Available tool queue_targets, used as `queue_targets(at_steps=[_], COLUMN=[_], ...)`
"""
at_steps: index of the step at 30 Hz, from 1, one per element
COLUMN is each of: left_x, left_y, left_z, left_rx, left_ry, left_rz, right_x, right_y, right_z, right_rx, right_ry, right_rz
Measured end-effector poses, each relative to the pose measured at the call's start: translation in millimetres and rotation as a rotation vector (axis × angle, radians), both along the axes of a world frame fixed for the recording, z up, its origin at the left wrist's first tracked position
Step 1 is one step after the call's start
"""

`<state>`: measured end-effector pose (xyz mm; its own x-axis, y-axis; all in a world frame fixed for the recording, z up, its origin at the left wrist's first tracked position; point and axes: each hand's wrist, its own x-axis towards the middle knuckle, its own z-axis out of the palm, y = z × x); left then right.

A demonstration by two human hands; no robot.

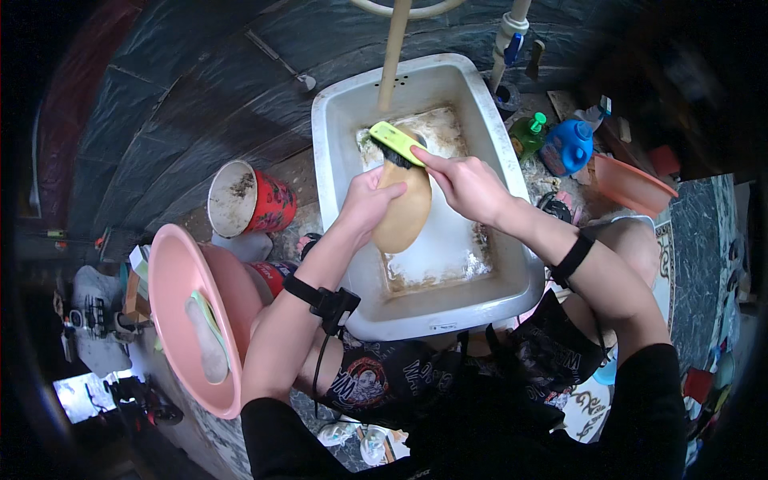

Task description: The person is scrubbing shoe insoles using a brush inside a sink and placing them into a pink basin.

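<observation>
A tan shoe insole [405, 219] is tilted over a white ceramic sink [519, 264]. My left hand [366, 201] grips it by the side, thumb on its upper face. In my right hand [474, 186] is a scrubbing brush [393, 139] with a lime-green back and dark bristles. The forefinger lies along the brush's back. Its bristles rest against the far end of the insole, which the brush partly hides. Brown stains and wet patches mark the sink's inside.
A pink basin [165, 288] at left holds insoles [207, 342]. Beyond it is a red bucket [276, 201]. A pale pipe [396, 42] reaches into the sink. At right stand a green pump bottle [528, 135], a blue detergent jug [567, 147] and an orange basin [633, 183].
</observation>
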<state>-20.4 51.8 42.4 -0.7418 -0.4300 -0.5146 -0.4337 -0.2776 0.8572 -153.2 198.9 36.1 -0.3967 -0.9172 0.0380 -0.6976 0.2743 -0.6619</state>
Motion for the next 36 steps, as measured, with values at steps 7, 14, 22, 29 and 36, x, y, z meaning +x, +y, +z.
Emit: queue_targets(at_steps=[7, 14, 22, 29, 36], left_x=[4, 8, 9, 7, 9], left_y=[-3, -5, 3, 11, 31], left_z=[-2, -7, -13, -8, 5], left_rx=[-0.052, 0.008, 0.053, -0.03, -0.006], left_ry=[-0.074, -0.033, -0.009, 0.005, -0.008], left_rz=[0.012, -0.003, -0.019, -0.032, -0.135], right_x=[14, 16, 8, 4, -6], right_y=[-5, -9, -11, -16, -24], right_z=[-13, -6, -8, -14, -52], right_rx=[-0.184, -0.103, -0.02, -0.05, 0.118], right_ry=[0.018, -0.151, -0.105, -0.064, -0.155], right_rz=[0.121, 0.08, 0.056, 0.004, -0.11])
